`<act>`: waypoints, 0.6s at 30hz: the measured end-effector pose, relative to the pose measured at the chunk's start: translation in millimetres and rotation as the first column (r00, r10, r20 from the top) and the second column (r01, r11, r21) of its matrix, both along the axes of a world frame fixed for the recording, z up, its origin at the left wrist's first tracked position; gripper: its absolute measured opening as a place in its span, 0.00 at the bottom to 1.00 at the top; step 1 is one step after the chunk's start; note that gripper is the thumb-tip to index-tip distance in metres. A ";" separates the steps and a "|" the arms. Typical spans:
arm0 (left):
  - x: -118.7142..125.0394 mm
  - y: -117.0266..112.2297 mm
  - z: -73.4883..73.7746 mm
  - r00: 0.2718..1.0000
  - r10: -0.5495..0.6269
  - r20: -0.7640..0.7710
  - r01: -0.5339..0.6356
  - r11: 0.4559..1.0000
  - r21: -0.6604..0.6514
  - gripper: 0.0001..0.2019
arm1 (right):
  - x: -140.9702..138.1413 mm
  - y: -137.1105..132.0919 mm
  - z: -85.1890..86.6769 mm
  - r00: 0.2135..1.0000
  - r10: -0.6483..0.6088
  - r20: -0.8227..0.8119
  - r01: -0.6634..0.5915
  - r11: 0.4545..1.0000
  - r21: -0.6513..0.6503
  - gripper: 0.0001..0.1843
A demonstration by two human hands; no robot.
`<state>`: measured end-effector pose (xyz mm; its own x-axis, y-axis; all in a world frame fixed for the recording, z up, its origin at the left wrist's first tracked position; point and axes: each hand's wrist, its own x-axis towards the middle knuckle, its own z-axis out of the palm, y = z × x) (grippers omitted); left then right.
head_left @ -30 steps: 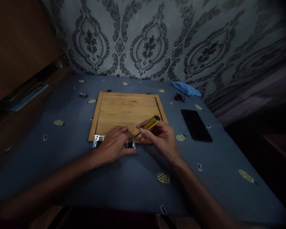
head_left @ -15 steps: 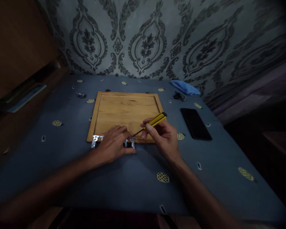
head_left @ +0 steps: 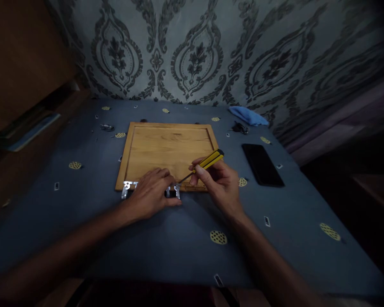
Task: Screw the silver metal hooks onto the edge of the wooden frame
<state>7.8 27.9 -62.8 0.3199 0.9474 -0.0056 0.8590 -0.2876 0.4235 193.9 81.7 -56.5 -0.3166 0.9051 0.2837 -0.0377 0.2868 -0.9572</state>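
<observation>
A framed wooden panel (head_left: 169,149) lies flat on the cloth-covered table. Along its near edge sits a shiny metal bracket (head_left: 126,190), whose middle is hidden under my left hand (head_left: 153,189). The fingers of that hand bend over the bracket, and its thumb presses from the near side. My right hand (head_left: 219,181) grips a screwdriver (head_left: 210,160) by its yellow and black handle. The shaft slants down to the left, and its tip meets the right end of the bracket; any screw there is too small to make out.
To the right of the panel lies a black phone (head_left: 262,165). Farther back are a blue cloth (head_left: 248,116) and a small dark object (head_left: 240,127). Small metal pieces (head_left: 107,127) rest at the back left. A wooden cabinet (head_left: 25,55) borders the left side, a patterned wall covering (head_left: 156,59) the back.
Both hands, the screwdriver and the panel keep nearly the same positions. The whole view has shifted very slightly.
</observation>
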 end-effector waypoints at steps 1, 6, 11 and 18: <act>0.1 0.0 0.1 1.000 -0.001 -0.003 0.001 1.000 -0.002 0.20 | 0.0 -0.1 -0.6 1.000 0.003 -0.001 -0.003 1.000 -0.004 0.18; -0.4 0.1 0.5 1.000 -0.009 -0.008 0.009 1.000 0.004 0.20 | 0.2 0.4 -2.4 1.000 0.012 0.020 -0.011 1.000 -0.019 0.20; -0.7 -0.3 1.5 1.000 -0.009 -0.004 0.009 1.000 -0.002 0.21 | 2.0 -0.1 2.1 0.998 0.059 0.025 -0.058 0.998 -0.036 0.20; 0.6 0.1 3.5 1.000 0.000 -0.010 -0.001 1.000 -0.015 0.19 | 4.3 -1.3 5.9 0.994 0.091 0.059 -0.087 0.994 -0.065 0.20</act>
<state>8.4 28.0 -59.3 0.3193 0.9474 -0.0229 0.8634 -0.2808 0.4193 198.2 80.5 -50.6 -0.4115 0.8881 0.2049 -0.0005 0.2245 -0.9745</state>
